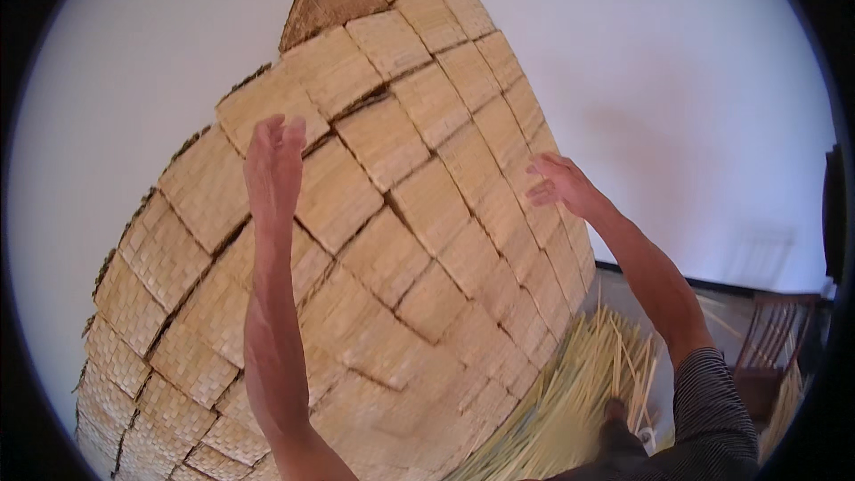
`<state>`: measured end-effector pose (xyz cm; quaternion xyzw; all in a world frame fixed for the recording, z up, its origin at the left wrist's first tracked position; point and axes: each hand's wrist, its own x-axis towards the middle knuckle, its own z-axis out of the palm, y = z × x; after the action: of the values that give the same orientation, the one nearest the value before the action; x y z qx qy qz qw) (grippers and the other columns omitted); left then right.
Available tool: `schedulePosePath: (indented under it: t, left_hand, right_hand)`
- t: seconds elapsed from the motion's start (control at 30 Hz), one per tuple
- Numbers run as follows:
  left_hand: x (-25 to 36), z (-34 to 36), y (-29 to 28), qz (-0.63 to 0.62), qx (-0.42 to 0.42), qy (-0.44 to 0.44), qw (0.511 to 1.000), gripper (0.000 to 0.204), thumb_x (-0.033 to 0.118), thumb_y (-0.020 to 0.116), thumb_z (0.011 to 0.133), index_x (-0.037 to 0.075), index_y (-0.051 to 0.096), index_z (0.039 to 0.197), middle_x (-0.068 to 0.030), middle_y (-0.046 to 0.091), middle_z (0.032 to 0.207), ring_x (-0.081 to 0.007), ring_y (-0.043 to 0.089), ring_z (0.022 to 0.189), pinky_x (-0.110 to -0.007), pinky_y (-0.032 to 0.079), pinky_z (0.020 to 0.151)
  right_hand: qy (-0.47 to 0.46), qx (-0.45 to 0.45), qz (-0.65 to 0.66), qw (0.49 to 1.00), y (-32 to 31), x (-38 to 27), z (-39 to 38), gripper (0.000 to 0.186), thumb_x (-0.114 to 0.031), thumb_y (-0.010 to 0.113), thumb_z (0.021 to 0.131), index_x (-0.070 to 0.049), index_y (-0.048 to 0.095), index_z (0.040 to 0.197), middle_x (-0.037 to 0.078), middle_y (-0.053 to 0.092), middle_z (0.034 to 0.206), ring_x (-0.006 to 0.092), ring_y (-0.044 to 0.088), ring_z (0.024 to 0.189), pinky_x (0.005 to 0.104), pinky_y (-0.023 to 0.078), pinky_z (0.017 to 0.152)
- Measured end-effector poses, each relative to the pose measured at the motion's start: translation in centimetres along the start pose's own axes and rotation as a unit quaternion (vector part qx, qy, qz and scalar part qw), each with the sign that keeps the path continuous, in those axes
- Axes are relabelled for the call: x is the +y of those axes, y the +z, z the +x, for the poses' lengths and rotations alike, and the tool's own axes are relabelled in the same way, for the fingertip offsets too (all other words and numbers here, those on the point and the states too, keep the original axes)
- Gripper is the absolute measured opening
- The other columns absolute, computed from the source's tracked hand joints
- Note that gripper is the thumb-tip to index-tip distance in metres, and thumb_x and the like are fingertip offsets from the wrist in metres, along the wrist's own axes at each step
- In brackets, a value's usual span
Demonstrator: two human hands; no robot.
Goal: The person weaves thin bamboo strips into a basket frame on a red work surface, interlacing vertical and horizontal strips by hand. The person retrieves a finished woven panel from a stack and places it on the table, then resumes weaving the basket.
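A tall stack of woven straw squares (385, 142), pale tan and set in tight rows, fills the middle of the view. Over its upper left part reaches my left hand (275, 165), fingers bent a little and apart, with nothing visible in it. My right hand (561, 185) hovers by the right edge of the stack, its fingers loosely spread and holding nothing. Whether either hand touches the straw is hard to tell. One darker brown square (333, 4) sits near the top of the stack, at its left edge.
Loose long straw strips (579, 392) lie heaped on the floor at the lower right, beside my foot. A dark wooden chair (770, 338) stands farther right. Behind the stack is a white wall (677, 107) with a dark strip along its base.
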<state>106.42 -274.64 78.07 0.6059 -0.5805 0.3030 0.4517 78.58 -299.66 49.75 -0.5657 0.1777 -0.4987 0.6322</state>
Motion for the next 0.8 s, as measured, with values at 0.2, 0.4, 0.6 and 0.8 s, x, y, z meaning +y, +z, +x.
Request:
schedulePosePath:
  t: [0.2,0.4,0.6,0.8]
  left_hand:
    - [2.1,13.4,7.2,0.093,0.065,-0.026,0.993,0.064,0.051,0.058,0.091,-0.005,0.059,0.124,-0.0212,0.068,0.113,-0.0326,0.065,0.106,-0.039,0.046,0.096]
    - [-0.7,22.5,10.7,0.121,0.071,-0.023,0.99,0.068,0.055,0.059,0.09,-0.005,0.06,0.124,-0.0192,0.069,0.108,-0.0262,0.066,0.101,-0.037,0.049,0.091]
    - [-1.1,27.2,15.6,0.172,0.079,-0.011,0.982,0.066,0.054,0.058,0.091,-0.004,0.061,0.123,-0.0169,0.069,0.104,-0.0237,0.067,0.097,-0.039,0.051,0.089]
    - [-3.3,30.0,17.4,0.174,0.089,-0.027,0.98,0.064,0.049,0.057,0.088,-0.005,0.061,0.123,-0.0225,0.068,0.115,-0.035,0.063,0.113,-0.041,0.046,0.101]
  right_hand:
    - [-0.119,-0.079,-0.056,0.988,3.7,-11.4,16.4,0.067,-0.049,0.048,0.099,0.003,0.042,0.141,0.017,0.051,0.138,0.0269,0.067,0.097,0.0381,0.056,0.083]
    - [-0.217,-0.053,-0.077,0.972,7.1,-18.2,28.0,0.064,-0.049,0.045,0.097,0.005,0.048,0.131,0.018,0.057,0.12,0.0262,0.066,0.095,0.0364,0.055,0.081]
    - [-0.304,-0.038,-0.172,0.936,7.4,-21.1,38.1,0.057,-0.052,0.043,0.096,0.003,0.056,0.095,0.017,0.059,0.09,0.0255,0.056,0.082,0.044,0.045,0.072]
    - [-0.385,-0.062,-0.199,0.899,9.7,-22.5,43.6,0.059,-0.054,0.041,0.096,0.001,0.049,0.077,0.013,0.056,0.077,0.0253,0.052,0.073,0.0458,0.041,0.069]
